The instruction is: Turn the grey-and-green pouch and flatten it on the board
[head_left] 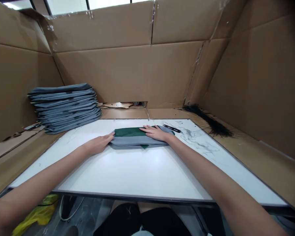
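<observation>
A folded grey and green fabric piece [130,140] lies flat on the white tabletop [127,173]. My left hand [101,143] grips its left end, with the fingers closed on the edge. Across the right part of the cloth, my right hand [155,132] rests palm down with its fingers stretched out. Just beyond the right hand lies a pair of black thread snips [172,128], close to the fabric but not held.
At the back left stands a tall stack of folded grey fabric pieces [67,108]. A bundle of dark threads [208,121] lies along the right side, and loose thread bits are scattered nearby. Cardboard walls [127,72] enclose the table's back and sides.
</observation>
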### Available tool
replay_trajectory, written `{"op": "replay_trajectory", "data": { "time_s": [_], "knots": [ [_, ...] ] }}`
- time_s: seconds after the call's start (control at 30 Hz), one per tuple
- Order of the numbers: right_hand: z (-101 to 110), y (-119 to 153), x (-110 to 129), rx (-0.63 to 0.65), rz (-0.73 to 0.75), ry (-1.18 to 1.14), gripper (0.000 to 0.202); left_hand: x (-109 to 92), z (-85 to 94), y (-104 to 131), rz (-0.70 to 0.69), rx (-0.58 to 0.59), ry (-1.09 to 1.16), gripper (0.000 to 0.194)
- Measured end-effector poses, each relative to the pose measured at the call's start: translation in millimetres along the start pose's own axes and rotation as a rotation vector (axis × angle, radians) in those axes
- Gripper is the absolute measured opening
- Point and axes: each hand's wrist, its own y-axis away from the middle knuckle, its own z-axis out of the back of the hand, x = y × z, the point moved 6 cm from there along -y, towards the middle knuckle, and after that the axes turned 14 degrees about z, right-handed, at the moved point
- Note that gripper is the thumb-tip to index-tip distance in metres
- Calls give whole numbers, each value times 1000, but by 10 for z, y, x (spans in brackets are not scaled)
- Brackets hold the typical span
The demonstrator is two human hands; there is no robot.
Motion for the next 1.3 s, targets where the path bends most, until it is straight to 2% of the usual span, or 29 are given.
{"op": "replay_trajectory", "data": {
  "time_s": [0.1,0.17,0.27,0.43,0.53,0.63,0.7,0.73,0.8,0.87,0.97,1.03,1.17,1.3],
  "knots": [
    [-3,5,17,3,5,13,52,-61,33,9,-81,60,-150,60],
    [2,11,26,1,8,22,52,-75,62,14,-82,63,-219,64],
    [3,13,24,-7,15,34,51,-99,76,12,-88,61,-228,63],
    [-2,25,49,-49,-1,71,51,-188,135,-9,-185,94,-254,64],
    [-7,49,97,-97,-60,114,49,-198,290,-83,-154,193,-256,64],
    [-19,69,113,-143,-169,154,50,-222,464,-253,-82,266,-154,58],
    [-30,76,104,-153,-234,161,51,-244,533,-421,45,187,-61,51],
    [-35,76,97,-149,-255,156,52,-260,542,-496,118,104,-15,49],
    [-39,72,86,-123,-272,136,53,-334,476,-590,195,-60,41,53],
    [-24,72,75,-93,-266,110,54,-442,317,-617,165,-142,86,54],
    [27,98,41,-56,-239,75,55,-497,64,-589,149,-85,79,55],
    [61,138,-5,-48,-222,62,55,-483,-13,-552,150,-8,100,62],
    [81,232,-128,-78,-209,80,55,-440,-12,-536,147,98,156,70],
    [31,269,-179,-92,-210,107,56,-325,-22,-616,216,137,207,74]
  ]
}}
